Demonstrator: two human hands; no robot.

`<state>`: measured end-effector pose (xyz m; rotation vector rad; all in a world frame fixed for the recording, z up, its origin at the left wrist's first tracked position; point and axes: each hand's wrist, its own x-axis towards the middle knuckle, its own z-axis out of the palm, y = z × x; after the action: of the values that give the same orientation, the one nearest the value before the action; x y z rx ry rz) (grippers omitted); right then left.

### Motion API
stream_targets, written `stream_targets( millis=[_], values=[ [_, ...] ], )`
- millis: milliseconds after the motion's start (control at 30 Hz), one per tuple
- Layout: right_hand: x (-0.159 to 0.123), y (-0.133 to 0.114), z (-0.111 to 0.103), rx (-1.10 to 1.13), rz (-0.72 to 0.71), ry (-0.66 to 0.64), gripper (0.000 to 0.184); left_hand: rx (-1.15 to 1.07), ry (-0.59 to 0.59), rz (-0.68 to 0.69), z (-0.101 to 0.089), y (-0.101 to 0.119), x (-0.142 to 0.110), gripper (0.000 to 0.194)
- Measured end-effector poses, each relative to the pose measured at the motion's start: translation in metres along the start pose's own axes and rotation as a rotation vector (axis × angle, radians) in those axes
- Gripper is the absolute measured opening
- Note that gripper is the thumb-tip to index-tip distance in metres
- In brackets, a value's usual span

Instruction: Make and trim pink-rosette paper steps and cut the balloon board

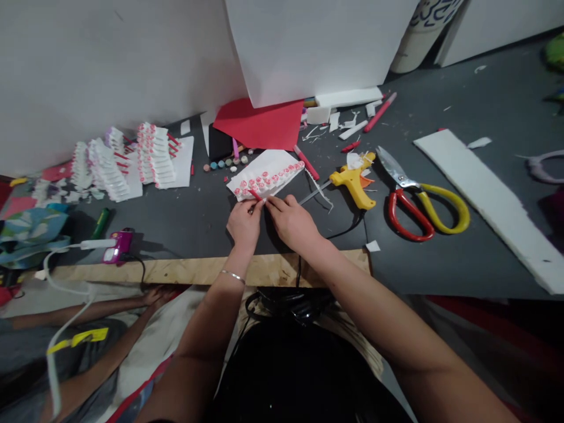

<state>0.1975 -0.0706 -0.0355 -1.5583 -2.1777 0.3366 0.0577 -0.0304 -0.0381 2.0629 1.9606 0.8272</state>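
Head view, hands point(244, 226) point(293, 223), thin red stick point(254, 194)

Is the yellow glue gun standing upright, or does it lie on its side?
On its side: the yellow glue gun shows its broad profile from above, against the dark tabletop.

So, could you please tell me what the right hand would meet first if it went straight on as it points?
Probably the slim red stick at the fingertips of the left hand, then the red-patterned white piece beyond; depth is hard to judge.
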Motion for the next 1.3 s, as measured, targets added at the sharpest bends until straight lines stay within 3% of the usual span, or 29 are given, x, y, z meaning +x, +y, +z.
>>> stream_targets(
  millis=[367, 467, 600, 700, 767, 867, 1000, 1167, 1300],
  values=[
    [-0.001, 0.000, -0.007, 0.036, -0.024, 0.014, 0.042, 0.005, -0.005, -0.010, -0.001, 0.001, 0.003, 0.020],
    [-0.012, 0.004, -0.033, 0.144, -0.004, 0.092, 0.037, 0.009, -0.001, -0.031, -0.002, 0.001, 0.003, 0.020],
    [-0.046, 0.021, -0.093, 0.270, 0.145, 0.179, 0.025, 0.043, -0.011, -0.086, -0.003, 0.005, 0.002, 0.017],
    [-0.073, 0.049, -0.130, 0.272, 0.370, 0.241, 0.031, 0.079, -0.043, -0.106, -0.005, 0.009, 0.001, 0.017],
    [-0.088, 0.073, -0.141, 0.116, 0.539, 0.266, 0.027, 0.096, -0.067, -0.122, -0.007, 0.012, 0.001, 0.017],
    [-0.106, 0.108, -0.139, -0.178, 0.643, 0.234, 0.028, 0.103, -0.102, -0.137, -0.010, 0.014, 0.001, 0.019],
    [-0.125, 0.139, -0.123, -0.312, 0.539, 0.128, 0.032, 0.108, -0.125, -0.137, -0.013, 0.015, 0.003, 0.019],
    [-0.135, 0.150, -0.118, -0.393, 0.496, 0.153, 0.032, 0.104, -0.139, -0.146, -0.013, 0.013, 0.003, 0.019],
    [-0.138, 0.145, -0.122, -0.292, 0.457, 0.125, 0.033, 0.107, -0.129, -0.124, -0.012, 0.010, 0.002, 0.019]
  ],
)
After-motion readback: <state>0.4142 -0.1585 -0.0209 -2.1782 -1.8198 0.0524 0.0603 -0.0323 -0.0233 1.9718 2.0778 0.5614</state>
